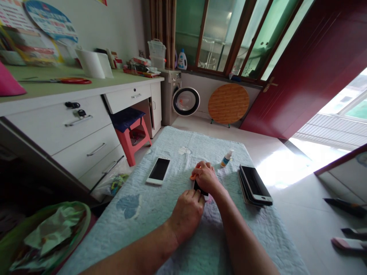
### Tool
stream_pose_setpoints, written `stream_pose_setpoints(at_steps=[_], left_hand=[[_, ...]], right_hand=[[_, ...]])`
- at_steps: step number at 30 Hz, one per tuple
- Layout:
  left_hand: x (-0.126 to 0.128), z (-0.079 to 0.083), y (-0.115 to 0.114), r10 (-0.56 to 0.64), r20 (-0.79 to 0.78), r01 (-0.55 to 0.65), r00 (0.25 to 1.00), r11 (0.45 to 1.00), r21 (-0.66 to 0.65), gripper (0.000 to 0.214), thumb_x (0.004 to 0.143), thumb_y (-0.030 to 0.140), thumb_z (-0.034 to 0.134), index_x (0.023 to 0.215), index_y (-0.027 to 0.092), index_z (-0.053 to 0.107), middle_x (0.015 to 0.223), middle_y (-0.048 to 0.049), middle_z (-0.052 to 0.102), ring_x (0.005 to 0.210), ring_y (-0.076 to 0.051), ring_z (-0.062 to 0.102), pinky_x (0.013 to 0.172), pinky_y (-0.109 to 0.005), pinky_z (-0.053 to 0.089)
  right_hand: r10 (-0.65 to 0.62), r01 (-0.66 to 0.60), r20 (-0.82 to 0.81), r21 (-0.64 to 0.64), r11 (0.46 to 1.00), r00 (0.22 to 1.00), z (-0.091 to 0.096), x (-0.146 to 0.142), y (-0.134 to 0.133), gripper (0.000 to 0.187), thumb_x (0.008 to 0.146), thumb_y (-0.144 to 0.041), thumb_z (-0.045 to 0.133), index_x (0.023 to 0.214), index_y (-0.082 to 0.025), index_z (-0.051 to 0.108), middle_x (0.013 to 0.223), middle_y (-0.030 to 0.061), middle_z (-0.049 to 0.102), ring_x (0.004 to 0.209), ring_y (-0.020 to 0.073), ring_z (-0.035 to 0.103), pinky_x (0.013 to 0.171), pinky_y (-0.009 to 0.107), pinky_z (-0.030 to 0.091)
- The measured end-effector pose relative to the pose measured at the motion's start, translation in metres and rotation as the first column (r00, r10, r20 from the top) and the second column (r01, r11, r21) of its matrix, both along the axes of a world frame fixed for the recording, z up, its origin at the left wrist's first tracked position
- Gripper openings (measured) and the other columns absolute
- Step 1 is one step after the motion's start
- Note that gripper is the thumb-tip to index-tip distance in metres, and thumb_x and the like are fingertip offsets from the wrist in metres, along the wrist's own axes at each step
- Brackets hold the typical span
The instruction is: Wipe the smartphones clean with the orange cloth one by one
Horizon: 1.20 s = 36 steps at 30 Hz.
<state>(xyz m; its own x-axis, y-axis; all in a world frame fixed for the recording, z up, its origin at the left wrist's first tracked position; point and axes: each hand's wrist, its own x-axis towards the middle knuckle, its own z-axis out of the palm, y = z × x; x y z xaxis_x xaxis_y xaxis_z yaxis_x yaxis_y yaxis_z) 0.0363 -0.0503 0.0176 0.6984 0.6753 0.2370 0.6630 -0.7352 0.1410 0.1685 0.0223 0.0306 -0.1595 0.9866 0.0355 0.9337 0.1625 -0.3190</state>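
Note:
A phone (201,188) with a dark screen lies on the pale blue quilted cloth (183,137), mostly covered by my hands. My left hand (189,210) is closed at its near left edge, fingers curled against it. Over its far end, my right hand (205,175) presses down an orange cloth (193,177), of which only a small part shows. To the left lies a white phone (159,170), screen up. A small spray bottle (226,158) with a white cap stands beyond my right hand. On the right, several phones (255,184) are stacked.
A waste bin (83,217) with crumpled paper stands at lower left. Beside the white desk (86,133) is a red stool (130,141). A washing machine (169,88) with its door open, a round wooden tabletop (228,104) and a red door (289,68) are farther back.

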Motion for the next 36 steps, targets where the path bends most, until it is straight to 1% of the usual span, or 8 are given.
stream_pose_setpoints(at_steps=[5, 7, 9, 12, 15, 19, 28, 36], left_hand=[[0.000, -0.003, 0.001, 0.000, 0.037, 0.001, 0.999, 1.000, -0.028, 0.022, 0.087, 0.002, 0.049, 0.099, 0.012, 0.065, 0.097, -0.0114, 0.068, 0.093, -0.026, 0.062, 0.081, -0.041, 0.054], [0.000, -0.003, 0.002, 0.003, 0.045, -0.002, 0.999, 0.999, -0.033, 0.022, 0.087, 0.002, 0.050, 0.098, 0.012, 0.065, 0.097, -0.0111, 0.068, 0.093, -0.026, 0.062, 0.081, -0.041, 0.054], [0.000, -0.001, 0.003, 0.001, 0.045, 0.001, 0.999, 1.000, -0.030, 0.021, 0.088, 0.003, 0.049, 0.096, 0.012, 0.066, 0.096, -0.0101, 0.068, 0.091, -0.025, 0.062, 0.081, -0.039, 0.054], [-0.001, 0.002, 0.004, -0.003, 0.035, 0.005, 0.999, 0.999, -0.043, 0.020, 0.089, 0.005, 0.048, 0.091, 0.014, 0.066, 0.091, -0.0075, 0.067, 0.085, -0.023, 0.061, 0.077, -0.037, 0.054], [-0.001, 0.003, 0.007, 0.005, 0.030, -0.003, 1.000, 0.997, -0.078, 0.018, 0.090, 0.008, 0.049, 0.086, 0.016, 0.065, 0.088, -0.0060, 0.066, 0.083, -0.022, 0.060, 0.075, -0.034, 0.053], [-0.002, 0.002, 0.011, 0.010, 0.039, -0.006, 0.999, 0.996, -0.088, 0.019, 0.092, 0.011, 0.047, 0.084, 0.017, 0.063, 0.086, -0.0050, 0.065, 0.083, -0.021, 0.058, 0.074, -0.033, 0.052], [-0.001, 0.001, 0.016, 0.019, 0.058, -0.013, 0.998, 0.993, -0.115, 0.021, 0.094, 0.012, 0.045, 0.081, 0.017, 0.061, 0.085, -0.0040, 0.063, 0.083, -0.020, 0.057, 0.072, -0.031, 0.050], [0.004, 0.000, 0.015, 0.025, 0.074, -0.016, 0.997, 0.992, -0.123, 0.023, 0.094, 0.011, 0.044, 0.080, 0.017, 0.061, 0.085, -0.0052, 0.062, 0.083, -0.021, 0.058, 0.071, -0.031, 0.051]], right_hand=[[0.111, -0.122, -0.082, -0.146, 0.982, 0.990, 0.014, 0.000, -0.007, 0.016, 0.080, -0.019, 0.063, 0.076, -0.027, 0.076, 0.102, 0.0017, 0.059, 0.099, 0.0197, 0.041, 0.088, 0.035, 0.029], [0.133, -0.147, -0.099, -0.155, 0.977, 0.986, 0.014, 0.001, -0.007, 0.017, 0.080, -0.018, 0.063, 0.076, -0.027, 0.076, 0.101, 0.0016, 0.059, 0.099, 0.0194, 0.041, 0.088, 0.035, 0.029], [0.106, -0.115, -0.083, -0.118, 0.986, 0.991, 0.010, 0.003, -0.005, 0.018, 0.081, -0.019, 0.061, 0.078, -0.027, 0.077, 0.102, 0.0026, 0.059, 0.099, 0.0200, 0.041, 0.088, 0.035, 0.029], [0.003, -0.004, -0.037, -0.021, 1.000, 0.999, 0.003, 0.007, 0.000, 0.025, 0.086, -0.018, 0.054, 0.083, -0.029, 0.077, 0.106, 0.0052, 0.057, 0.100, 0.0214, 0.041, 0.087, 0.035, 0.030], [-0.100, 0.100, -0.017, 0.063, 0.993, 0.995, -0.003, 0.010, 0.004, 0.029, 0.090, -0.019, 0.049, 0.095, -0.031, 0.076, 0.111, 0.0068, 0.055, 0.101, 0.0232, 0.042, 0.086, 0.035, 0.031], [-0.202, 0.198, 0.026, 0.095, 0.976, 0.979, -0.008, 0.012, 0.007, 0.029, 0.093, -0.025, 0.047, 0.104, -0.030, 0.073, 0.116, 0.0089, 0.053, 0.100, 0.0250, 0.042, 0.083, 0.036, 0.032], [-0.275, 0.265, 0.144, 0.082, 0.961, 0.951, -0.005, 0.019, 0.003, 0.031, 0.097, -0.032, 0.041, 0.101, -0.021, 0.070, 0.106, 0.0119, 0.056, 0.094, 0.0227, 0.048, 0.077, 0.032, 0.034], [-0.324, 0.313, 0.146, 0.095, 0.945, 0.935, 0.001, 0.022, -0.002, 0.035, 0.098, -0.034, 0.040, 0.093, -0.017, 0.071, 0.097, 0.0117, 0.057, 0.087, 0.0198, 0.052, 0.078, 0.030, 0.035]])
